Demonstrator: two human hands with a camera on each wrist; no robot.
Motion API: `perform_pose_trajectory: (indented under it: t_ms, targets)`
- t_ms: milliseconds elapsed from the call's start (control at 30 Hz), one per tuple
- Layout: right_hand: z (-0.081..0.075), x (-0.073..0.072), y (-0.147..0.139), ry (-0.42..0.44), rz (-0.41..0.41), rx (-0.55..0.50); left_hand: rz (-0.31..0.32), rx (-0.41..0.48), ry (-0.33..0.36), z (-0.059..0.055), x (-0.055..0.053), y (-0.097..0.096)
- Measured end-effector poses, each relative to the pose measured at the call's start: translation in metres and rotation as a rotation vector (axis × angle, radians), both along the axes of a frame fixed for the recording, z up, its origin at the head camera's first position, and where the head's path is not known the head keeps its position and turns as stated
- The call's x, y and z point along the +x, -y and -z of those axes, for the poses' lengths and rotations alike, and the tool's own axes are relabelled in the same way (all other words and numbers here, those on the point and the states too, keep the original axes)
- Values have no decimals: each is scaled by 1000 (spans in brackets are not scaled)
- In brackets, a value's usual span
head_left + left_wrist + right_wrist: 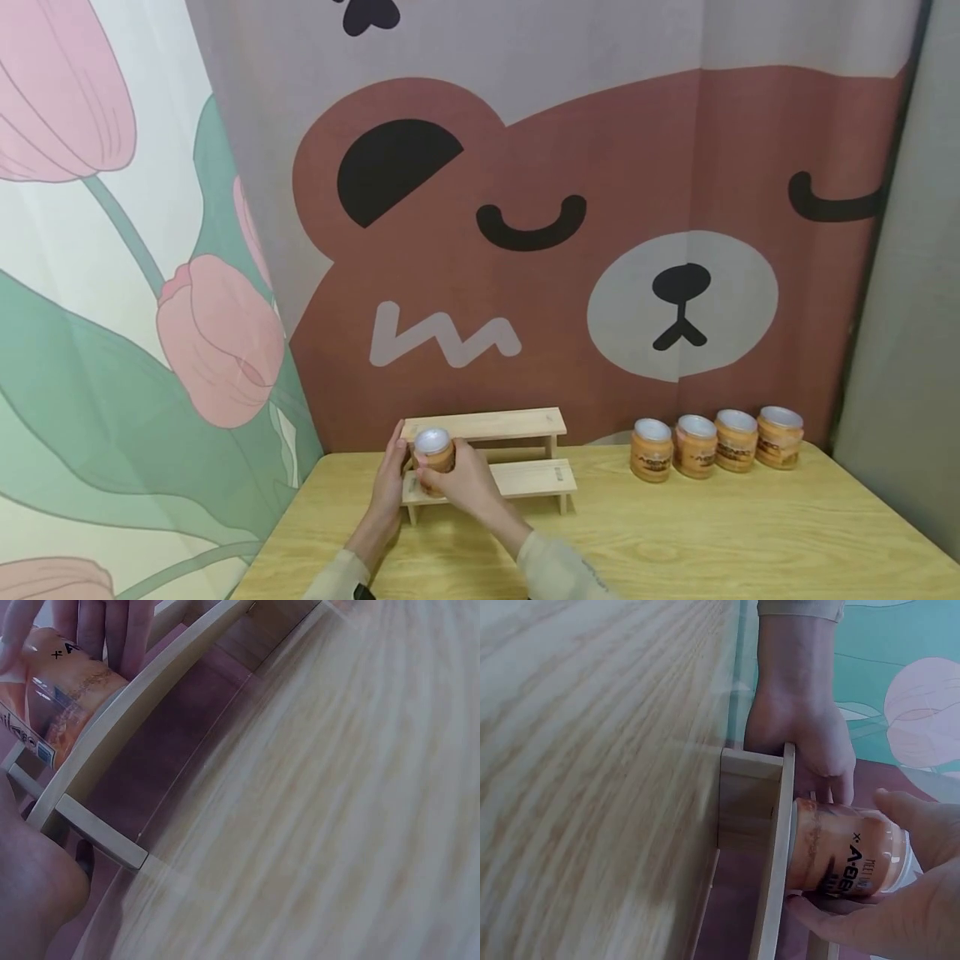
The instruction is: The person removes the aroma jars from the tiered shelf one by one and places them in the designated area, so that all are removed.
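An orange jar [434, 458] with a whitish lid stands upright at the left end of the lower step [525, 479] of a two-tier wooden rack. My right hand [472, 482] grips it from the right, thumb on the near side and fingers round the far side. In the right wrist view, the jar [847, 851] has its base against the step board [778, 855]. My left hand [388, 482] is upright along the rack's left end, fingers extended, beside the jar. Its palm [34, 881] shows next to a rack leg [101, 831] in the left wrist view.
Several similar orange jars [696, 447] stand in a row at the back right of the wooden table [675, 533]. The rack's upper step [487, 425] rises behind the lower one. A curtain with a bear print [637, 167] hangs behind the table, a tulip-print one [217, 342] at left.
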State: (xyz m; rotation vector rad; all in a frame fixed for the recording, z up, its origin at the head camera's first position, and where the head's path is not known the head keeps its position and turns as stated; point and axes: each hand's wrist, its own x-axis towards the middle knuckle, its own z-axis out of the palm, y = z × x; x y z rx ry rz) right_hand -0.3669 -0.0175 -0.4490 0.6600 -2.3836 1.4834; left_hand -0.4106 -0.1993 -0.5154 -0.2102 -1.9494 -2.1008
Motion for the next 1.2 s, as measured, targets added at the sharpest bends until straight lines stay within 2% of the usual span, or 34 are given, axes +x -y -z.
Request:
perform_pose_trajectory:
  t_ms: [333, 567, 833, 1000, 1200]
  targets:
    - [4, -1, 2, -10, 31, -30, 9, 38, 12, 0, 0, 0]
    - [6, -4, 3, -19, 38, -44, 1, -4, 9, -1, 2, -1]
    - [5, -3, 0, -42, 27, -40, 30, 47, 15, 0, 0, -2]
    - [-5, 0, -6, -52, 41, -33, 23, 30, 12, 1, -2, -2]
    - [-17, 9, -19, -18, 40, -63, -7, 9, 10, 4, -5, 0]
